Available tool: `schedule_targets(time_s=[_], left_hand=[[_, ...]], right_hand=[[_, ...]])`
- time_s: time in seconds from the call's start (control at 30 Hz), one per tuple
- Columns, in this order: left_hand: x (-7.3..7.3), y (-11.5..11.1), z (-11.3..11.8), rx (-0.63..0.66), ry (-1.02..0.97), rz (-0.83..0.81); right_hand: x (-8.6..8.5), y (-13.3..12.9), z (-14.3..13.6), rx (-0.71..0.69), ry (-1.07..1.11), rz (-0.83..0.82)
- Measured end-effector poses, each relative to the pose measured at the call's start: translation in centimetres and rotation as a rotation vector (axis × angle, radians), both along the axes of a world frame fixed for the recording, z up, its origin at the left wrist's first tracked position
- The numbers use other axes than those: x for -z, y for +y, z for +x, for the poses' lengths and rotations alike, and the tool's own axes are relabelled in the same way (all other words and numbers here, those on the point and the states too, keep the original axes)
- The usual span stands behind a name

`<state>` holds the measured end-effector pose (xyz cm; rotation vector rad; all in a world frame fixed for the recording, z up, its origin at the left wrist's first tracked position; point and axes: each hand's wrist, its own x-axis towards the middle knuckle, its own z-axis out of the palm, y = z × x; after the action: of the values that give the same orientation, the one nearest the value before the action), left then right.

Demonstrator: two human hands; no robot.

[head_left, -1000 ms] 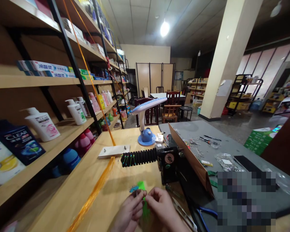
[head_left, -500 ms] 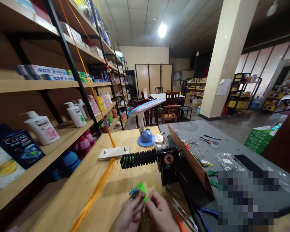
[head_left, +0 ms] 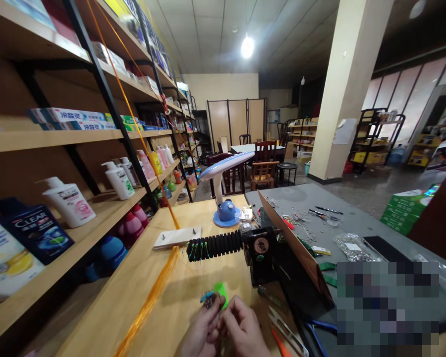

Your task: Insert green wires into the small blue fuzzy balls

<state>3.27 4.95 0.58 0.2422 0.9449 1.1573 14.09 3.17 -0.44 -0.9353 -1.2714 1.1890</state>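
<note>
My left hand [head_left: 200,333] and right hand [head_left: 245,331] meet knuckles-up low over the pale wooden tabletop [head_left: 141,277], fingers curled, tips pinched together on a small bright green feathery tuft [head_left: 220,290]. The tuft sits just in front of the black ribbed cylinder [head_left: 214,245], touching both hands' fingertips. Metal snips [head_left: 282,325] lie right of my right hand.

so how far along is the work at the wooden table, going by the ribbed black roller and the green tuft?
Done: several green and yellow pieces already hang at the left end of the ribbed black roller. In hand: left hand and right hand together pinch a green tuft with a small blue piece. Left: most of the roller is bare, and the orange strands lie untouched on the table.
</note>
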Motion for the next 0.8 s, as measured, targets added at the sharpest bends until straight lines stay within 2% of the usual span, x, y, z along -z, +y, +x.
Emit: schedule_targets(time_s=[0.37,0.63,0.8], left_hand=[[-0.37,-0.17,0.19,-0.037,0.036,0.017],[0.22,0.04,0.08,-0.013,0.042,0.06],[-0.17,-0.04,0.13,-0.021,0.065,0.063]], right_hand=[[0.17,0.28,-0.02,0.028,-0.041,0.012],[-0.02,0.24,-0.07,0.028,-0.034,0.009],[-0.15,0.3,-0.06,0.015,-0.026,0.01]])
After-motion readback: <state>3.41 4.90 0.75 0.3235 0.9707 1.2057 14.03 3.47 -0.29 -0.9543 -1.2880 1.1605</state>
